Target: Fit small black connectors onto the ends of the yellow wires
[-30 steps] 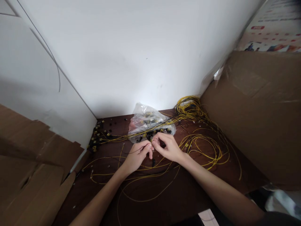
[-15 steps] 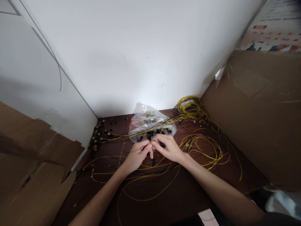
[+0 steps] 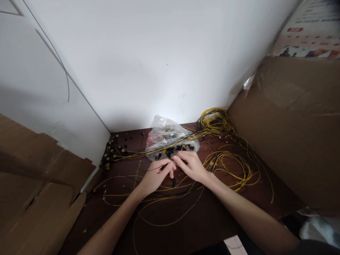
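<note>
My left hand (image 3: 157, 176) is closed, thumb pressed to the index finger on a thin dark wire (image 3: 150, 170). Close beside it, my right hand (image 3: 193, 166) pinches with thumb and index finger at what looks like the same wire. The wire's end between the fingertips is too small to make out. Just below my left fingers there is a small black connector (image 3: 174, 183); whether it is joined to the wire I cannot tell. Behind the hands lies a clear plastic bag (image 3: 156, 141) with black and yellow connectors, and a bundle of yellow wires (image 3: 138, 154) crosses it.
A coiled heap of yellow and black wires (image 3: 212, 122) sits at the back right, with looped yellow wire (image 3: 247, 173) nearer. Black connectors (image 3: 107, 156) cluster at the left. Cardboard (image 3: 292, 134) flanks the brown table (image 3: 191, 223) on both sides; a white wall (image 3: 159, 71) rises behind.
My right fingertips have moved slightly up and apart from my left ones, leaving a small gap. The left hand has hardly moved.
</note>
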A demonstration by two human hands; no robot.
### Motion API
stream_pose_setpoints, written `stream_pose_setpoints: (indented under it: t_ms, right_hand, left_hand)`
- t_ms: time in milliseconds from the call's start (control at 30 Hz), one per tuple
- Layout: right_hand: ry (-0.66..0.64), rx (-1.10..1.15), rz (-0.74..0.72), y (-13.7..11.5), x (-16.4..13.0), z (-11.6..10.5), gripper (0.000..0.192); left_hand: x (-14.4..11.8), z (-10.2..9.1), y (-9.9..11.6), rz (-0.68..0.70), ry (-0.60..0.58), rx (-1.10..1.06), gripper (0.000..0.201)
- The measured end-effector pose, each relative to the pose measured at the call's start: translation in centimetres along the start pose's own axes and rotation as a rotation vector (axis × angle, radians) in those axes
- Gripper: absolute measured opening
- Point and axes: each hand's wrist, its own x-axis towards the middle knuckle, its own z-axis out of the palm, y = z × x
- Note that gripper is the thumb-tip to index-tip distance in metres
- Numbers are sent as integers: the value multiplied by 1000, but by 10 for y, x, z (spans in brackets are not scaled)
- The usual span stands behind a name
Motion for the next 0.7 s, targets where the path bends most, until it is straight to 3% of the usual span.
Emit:
stream_pose_setpoints:
  t_ms: [700]
  right_hand:
    - [-26, 12, -1, 1, -1, 0, 38]
  left_hand:
    - [-2, 0, 3, -4, 11, 10, 34]
